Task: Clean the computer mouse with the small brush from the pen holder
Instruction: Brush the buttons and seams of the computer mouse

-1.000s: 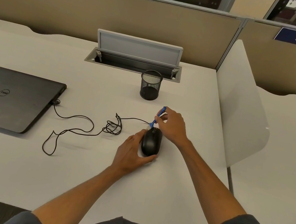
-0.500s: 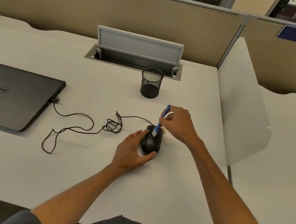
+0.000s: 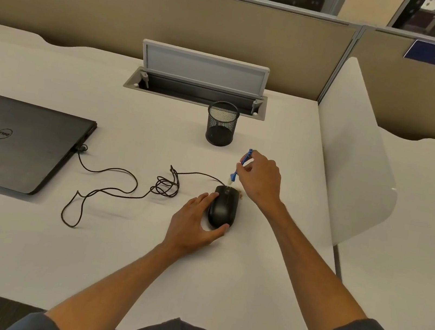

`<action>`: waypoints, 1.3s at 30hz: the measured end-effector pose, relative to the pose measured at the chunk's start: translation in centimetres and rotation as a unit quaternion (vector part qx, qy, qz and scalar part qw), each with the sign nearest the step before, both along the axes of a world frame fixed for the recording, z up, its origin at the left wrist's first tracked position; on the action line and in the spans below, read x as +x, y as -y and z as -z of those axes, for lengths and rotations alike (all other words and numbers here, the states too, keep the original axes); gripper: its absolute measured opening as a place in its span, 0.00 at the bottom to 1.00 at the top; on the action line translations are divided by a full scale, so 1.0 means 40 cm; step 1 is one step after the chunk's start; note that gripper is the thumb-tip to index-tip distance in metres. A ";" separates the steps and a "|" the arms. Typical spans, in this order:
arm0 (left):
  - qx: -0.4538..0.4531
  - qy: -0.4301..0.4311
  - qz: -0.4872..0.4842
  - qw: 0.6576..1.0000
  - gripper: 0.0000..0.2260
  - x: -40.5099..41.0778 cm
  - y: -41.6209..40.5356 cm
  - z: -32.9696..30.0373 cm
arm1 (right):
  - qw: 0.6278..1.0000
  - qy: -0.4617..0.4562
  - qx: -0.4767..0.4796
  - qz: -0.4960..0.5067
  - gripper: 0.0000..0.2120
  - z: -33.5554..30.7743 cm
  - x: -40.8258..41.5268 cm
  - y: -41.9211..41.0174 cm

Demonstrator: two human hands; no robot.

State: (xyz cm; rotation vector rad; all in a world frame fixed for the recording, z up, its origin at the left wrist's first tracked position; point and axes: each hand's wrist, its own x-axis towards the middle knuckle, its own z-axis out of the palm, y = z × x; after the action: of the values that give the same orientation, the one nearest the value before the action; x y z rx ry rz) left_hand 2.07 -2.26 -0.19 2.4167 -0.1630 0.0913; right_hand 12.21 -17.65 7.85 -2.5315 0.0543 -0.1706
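Bristles are hovering just beyond the mouse (image 3: 223,207) nose as the right hand (image 3: 260,181) is pinching the small brush (image 3: 240,167); left hand (image 3: 195,224), fingers clamped around the mouse, should be steadying it for short, light strokes.

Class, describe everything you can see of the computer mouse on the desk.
The computer mouse is black, smooth, plastic-looking, lying flat on the white desk. Its black cable runs in loops to the closed laptop. The left hand cups its left side and rear; the small brush, in the right hand, points at its front.
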 end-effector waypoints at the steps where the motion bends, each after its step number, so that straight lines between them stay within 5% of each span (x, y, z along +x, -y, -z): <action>1: 0.001 -0.003 -0.001 1.000 0.37 0.001 0.000 0.000 | 1.000 0.006 0.008 0.005 0.14 -0.003 0.000 -0.001; 13: -0.001 0.006 -0.004 1.000 0.36 0.003 0.000 0.008 | 0.995 -0.049 -0.023 -0.082 0.08 -0.016 -0.008 0.000; 39: -0.006 0.009 0.001 1.000 0.37 0.000 0.000 -0.001 | 0.998 0.008 0.051 -0.042 0.11 0.024 -0.029 0.012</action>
State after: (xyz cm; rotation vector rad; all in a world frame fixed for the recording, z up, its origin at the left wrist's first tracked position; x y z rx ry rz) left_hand 2.09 -2.26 -0.16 2.4038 -0.1720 0.1134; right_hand 11.06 -18.12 6.91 -2.4259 -0.0484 -0.1508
